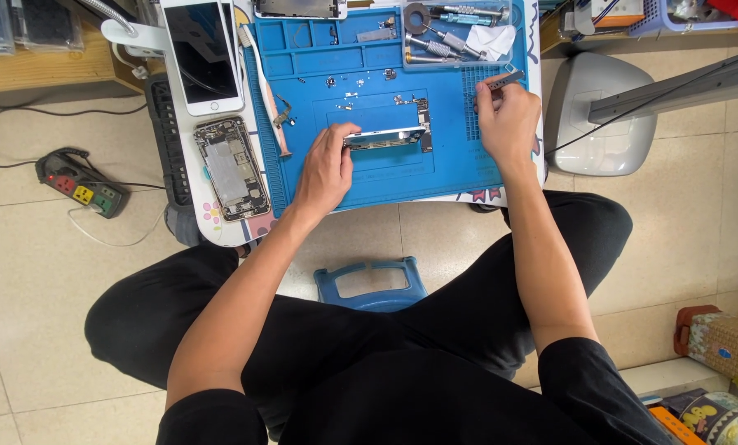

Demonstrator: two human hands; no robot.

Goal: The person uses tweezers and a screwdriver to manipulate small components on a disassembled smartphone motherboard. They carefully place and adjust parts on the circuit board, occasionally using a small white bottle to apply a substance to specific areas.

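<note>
Person seated, dressed all in black. Short-sleeved black top: sleeves end above the elbows, forearms bare. Black trousers cover both legs fully, fabric plain, no print or markings visible. Left hand (326,169) and right hand (510,122) bare: no gloves, watch or rings seen.

small white table (220,235): blue repair mat (385,177), white phone (201,53), opened phone body (231,167) directly on top.

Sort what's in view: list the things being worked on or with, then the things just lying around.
In use:
left hand gripping the phone part on the blue mat
right hand holding tweezers
small loose parts on the mat

Lying about:
white phone
opened phone body
screwdrivers in the tray
power strip on the floor
blue stool
</note>
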